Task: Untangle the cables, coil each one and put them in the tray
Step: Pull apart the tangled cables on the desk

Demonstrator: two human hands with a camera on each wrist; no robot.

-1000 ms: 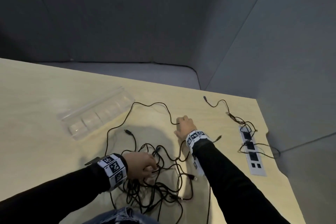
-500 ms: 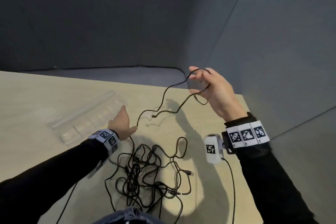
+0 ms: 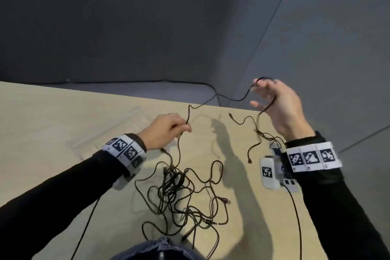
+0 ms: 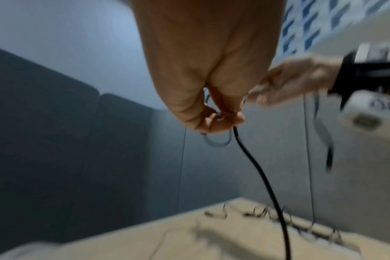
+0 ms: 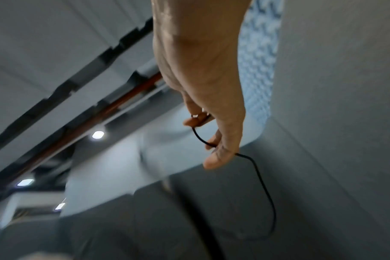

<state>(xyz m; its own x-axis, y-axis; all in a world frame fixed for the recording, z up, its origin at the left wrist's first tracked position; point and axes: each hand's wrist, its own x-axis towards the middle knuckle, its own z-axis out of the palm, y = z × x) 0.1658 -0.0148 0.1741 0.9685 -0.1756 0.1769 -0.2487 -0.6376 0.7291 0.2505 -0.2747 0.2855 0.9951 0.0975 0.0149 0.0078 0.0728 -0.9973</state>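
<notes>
A thin black cable (image 3: pixel 219 97) runs through the air between both hands. My left hand (image 3: pixel 166 133) pinches it low over the table, seen close in the left wrist view (image 4: pixel 214 121) with the cable (image 4: pixel 256 167) dropping from its fingertips. My right hand (image 3: pixel 274 101) is raised at the right, and the cable is looped around its spread fingers. In the right wrist view the cable (image 5: pixel 263 184) hangs from that hand (image 5: pixel 209 137). A tangle of black cables (image 3: pixel 181 190) lies on the table near me. The clear plastic tray (image 3: pixel 118 129) lies behind my left hand.
The light wood table (image 3: pixel 52 116) ends at a right edge. A white power strip (image 3: pixel 290 186) with thin cables (image 3: pixel 261 135) bunched on it lies under my right wrist. Grey padded walls stand behind and to the right.
My left hand left the table by the tray and now pinches the cable. My right hand stays raised with the cable looped on it. The view shifted left, showing the power strip again.
</notes>
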